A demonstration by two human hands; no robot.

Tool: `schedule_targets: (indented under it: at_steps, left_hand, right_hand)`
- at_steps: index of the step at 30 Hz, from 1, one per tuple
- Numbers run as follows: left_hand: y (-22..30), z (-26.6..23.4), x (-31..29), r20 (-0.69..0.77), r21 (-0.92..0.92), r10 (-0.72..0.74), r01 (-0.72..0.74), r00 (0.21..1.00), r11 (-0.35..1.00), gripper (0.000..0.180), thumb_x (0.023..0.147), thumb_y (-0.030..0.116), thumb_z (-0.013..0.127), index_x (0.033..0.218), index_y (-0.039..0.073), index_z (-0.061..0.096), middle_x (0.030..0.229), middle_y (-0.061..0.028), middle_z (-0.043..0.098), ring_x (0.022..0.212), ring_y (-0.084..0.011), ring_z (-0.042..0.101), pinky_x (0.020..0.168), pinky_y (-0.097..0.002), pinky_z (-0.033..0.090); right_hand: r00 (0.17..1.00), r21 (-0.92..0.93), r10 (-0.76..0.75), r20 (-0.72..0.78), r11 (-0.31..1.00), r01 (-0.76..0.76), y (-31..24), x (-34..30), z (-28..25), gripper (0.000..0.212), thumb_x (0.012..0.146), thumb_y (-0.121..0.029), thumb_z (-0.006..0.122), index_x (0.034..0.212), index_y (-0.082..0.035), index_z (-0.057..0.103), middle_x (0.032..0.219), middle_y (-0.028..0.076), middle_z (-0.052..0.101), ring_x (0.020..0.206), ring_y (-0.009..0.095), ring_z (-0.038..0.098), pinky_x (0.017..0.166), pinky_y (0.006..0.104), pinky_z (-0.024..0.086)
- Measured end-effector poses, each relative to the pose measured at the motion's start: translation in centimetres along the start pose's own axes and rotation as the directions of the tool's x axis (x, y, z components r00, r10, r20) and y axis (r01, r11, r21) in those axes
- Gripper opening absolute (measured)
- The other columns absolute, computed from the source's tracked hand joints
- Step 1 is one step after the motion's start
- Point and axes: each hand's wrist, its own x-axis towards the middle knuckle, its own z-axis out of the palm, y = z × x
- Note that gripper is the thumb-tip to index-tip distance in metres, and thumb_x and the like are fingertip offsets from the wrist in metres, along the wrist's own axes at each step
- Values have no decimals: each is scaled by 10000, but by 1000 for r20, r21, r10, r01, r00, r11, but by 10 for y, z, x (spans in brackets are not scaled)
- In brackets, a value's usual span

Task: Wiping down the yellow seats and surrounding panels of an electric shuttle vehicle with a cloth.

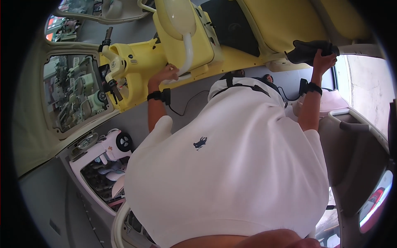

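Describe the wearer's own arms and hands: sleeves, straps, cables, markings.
Left hand and right hand: both ungloved, forearms bare below short white sleeves. Each wrist wears a black strap with a small boxy black module; a thin black cable runs from each module. No legible markings on the straps or modules.

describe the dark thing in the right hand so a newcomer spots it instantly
Start with the yellow vehicle stretching across the top, its handlebar at the left. Follow it rightward to the right hand gripping a dark curved object. Unlike the flat dark panel further left, it is rounded and held in that hand.
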Motion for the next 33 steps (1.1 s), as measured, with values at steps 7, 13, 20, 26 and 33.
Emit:
schedule_targets:
  at_steps: [7,13,20,26,33]
  left_hand:
    - [141,75,-26,-101,671,257,-124,961,731,351,923,345,608,1070,32,545,967,-184,693,896,-334,664,810,-405,496]
    - [304,183,-69,191,319,767,-778,613,542,335,980,346,563,1112,40,530,921,-112,674,817,-251,651,739,-374,497]
    - [385,383,98,381,491,825,-847,418,202,610,845,243,648,1357,-33,466,1375,-271,481,1311,-390,450,1107,-436,372]
    - [418,419,94,263,672,862,-724,433,158,512,783,228,701,1195,-65,616,1408,-312,439,1388,-452,337,1170,-490,285]
    - [388,413,97,101,589,834,-708,543,390,820,764,176,725,1479,205,324,1552,-201,249,1453,-372,246,1071,-720,253]
  right_hand:
    - [972,-168,-230,52,957,236,-3,-11,-7,464,892,-312,584,1291,-78,548,1238,256,527,1158,456,502,962,524,473]
    - [966,-131,-126,224,979,158,-3,-14,-17,602,865,-445,649,1347,-94,566,1295,258,470,1232,414,481,992,502,477]
    - [918,-179,-138,371,960,217,-4,27,-40,804,794,-476,688,1459,-104,432,1271,245,484,1196,410,519,923,500,501]
    - [934,-88,-30,355,994,65,2,51,-29,599,838,-375,601,1373,-113,548,1284,209,498,1198,394,527,958,490,493]
    - [954,0,62,294,998,-65,-4,52,-27,488,849,-329,575,1276,-101,633,1252,197,507,1217,382,513,966,483,487]
